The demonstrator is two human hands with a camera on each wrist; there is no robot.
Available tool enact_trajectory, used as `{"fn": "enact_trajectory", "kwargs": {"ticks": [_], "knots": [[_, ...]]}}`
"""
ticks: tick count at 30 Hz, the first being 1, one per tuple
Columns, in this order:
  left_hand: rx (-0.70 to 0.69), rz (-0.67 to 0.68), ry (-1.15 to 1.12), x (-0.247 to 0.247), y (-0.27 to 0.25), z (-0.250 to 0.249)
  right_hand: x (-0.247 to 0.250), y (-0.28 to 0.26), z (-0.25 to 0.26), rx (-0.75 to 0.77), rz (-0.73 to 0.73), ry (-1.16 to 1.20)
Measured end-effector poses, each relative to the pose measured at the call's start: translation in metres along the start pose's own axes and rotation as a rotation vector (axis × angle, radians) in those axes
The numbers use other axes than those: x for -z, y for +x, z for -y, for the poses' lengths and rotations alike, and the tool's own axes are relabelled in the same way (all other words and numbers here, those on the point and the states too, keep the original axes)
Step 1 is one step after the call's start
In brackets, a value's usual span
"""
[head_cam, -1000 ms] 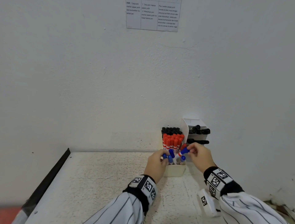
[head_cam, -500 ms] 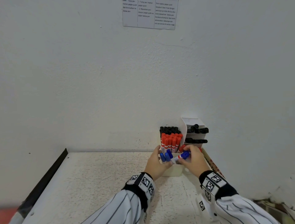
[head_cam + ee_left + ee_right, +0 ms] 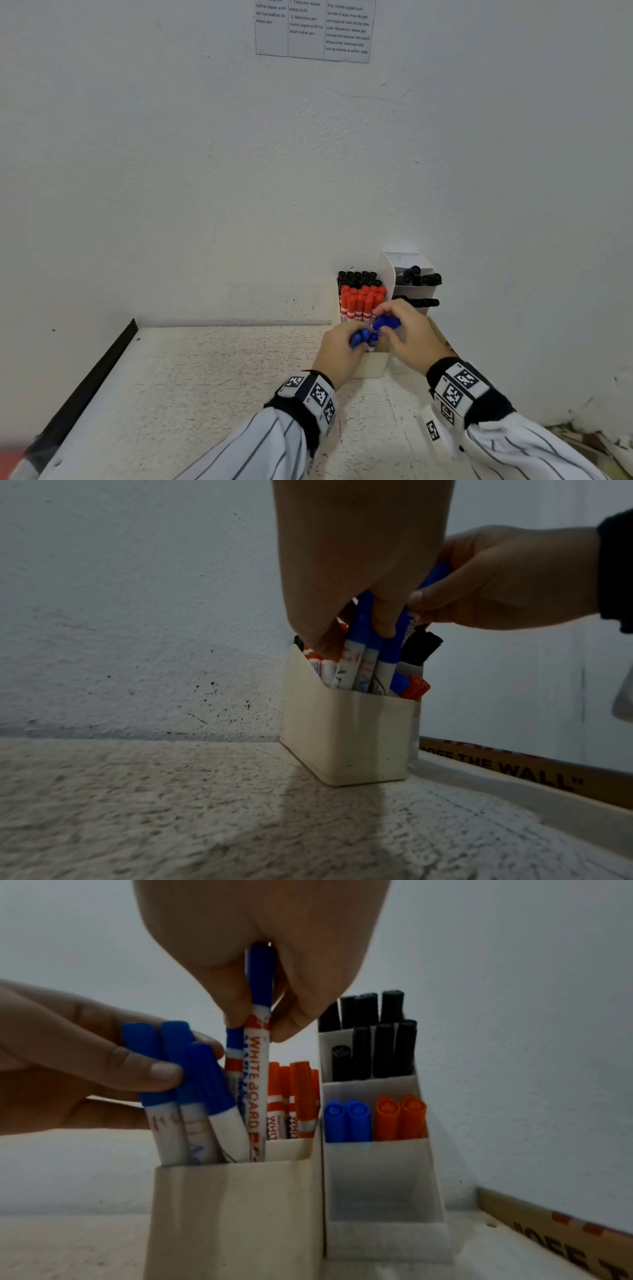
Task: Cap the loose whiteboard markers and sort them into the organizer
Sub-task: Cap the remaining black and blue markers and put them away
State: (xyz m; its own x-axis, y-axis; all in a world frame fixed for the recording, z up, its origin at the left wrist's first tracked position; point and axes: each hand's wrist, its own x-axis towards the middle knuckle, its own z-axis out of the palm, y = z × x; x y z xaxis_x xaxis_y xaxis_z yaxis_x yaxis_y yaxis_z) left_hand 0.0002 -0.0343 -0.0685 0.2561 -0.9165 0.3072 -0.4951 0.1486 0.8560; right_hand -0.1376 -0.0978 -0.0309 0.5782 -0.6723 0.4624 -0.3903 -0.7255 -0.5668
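**Blue marker at front bin**

While upright, cap up, the blue marker (image 3: 255,1069) stands with its lower end in the cream front bin (image 3: 236,1213), pinched by the right hand (image 3: 260,934). Left hand (image 3: 68,1056) grips three capped blue markers (image 3: 192,1085) in the same bin. Orange markers (image 3: 294,1096) stand behind; white tiered organizer (image 3: 383,1191) touches on the right.

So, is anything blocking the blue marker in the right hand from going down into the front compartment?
Nothing visible does. The left hand holds three blue markers tilted aside, and the right hand holds the blue marker in the gap beside them, its lower end already inside the front compartment.
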Motion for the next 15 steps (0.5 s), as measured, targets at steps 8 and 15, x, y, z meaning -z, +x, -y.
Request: {"fn": "enact_trajectory", "kwargs": {"ticks": [8, 15], "knots": [[0.099, 0.011, -0.081, 0.001, -0.005, 0.001, 0.008, -0.006, 0.0, -0.116, -0.09, 0.009], [0.038, 0.101, -0.087, 0.002, -0.001, -0.001, 0.006, -0.009, 0.002, -0.142, 0.053, -0.068]]}}
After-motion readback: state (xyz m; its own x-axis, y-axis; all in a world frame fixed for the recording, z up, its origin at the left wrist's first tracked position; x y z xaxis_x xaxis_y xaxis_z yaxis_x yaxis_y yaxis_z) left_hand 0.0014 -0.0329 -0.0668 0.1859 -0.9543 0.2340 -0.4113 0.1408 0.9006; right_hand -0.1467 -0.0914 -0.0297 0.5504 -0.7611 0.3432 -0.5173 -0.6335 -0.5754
